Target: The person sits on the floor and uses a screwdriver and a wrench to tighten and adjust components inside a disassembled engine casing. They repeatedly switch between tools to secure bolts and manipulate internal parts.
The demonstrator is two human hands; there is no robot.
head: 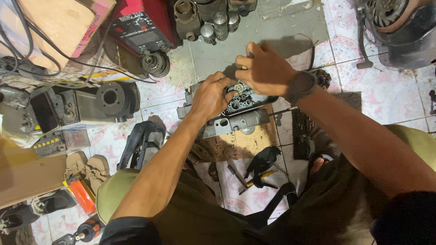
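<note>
Both hands were on the grey engine part (236, 119) mid-frame, sitting on a wooden board (254, 140). Left hand (211, 96) curled over its top edge, right hand (265, 68) fisted tight around a small tool, can't tell what kind. Pliers (259, 178) lay on the floor tiles lower down.

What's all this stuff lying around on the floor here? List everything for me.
Metal engine part: one, grey, centre floor, under both hands.
Welding machine: one, red, top left.
Finned cylinder: one, dark, left.
Metal cylinders: several, silver, top centre.
Pliers: one, black and yellow handles, lower centre.
Sandals: two, tan, lower left.
Cardboard: one piece, brown, top left.
Tiled floor: white with pink pattern.
Wristwatch: one, black, right wrist.
Left hand: on the part.
Right hand: fist above the part; what it grips is hidden.
</note>
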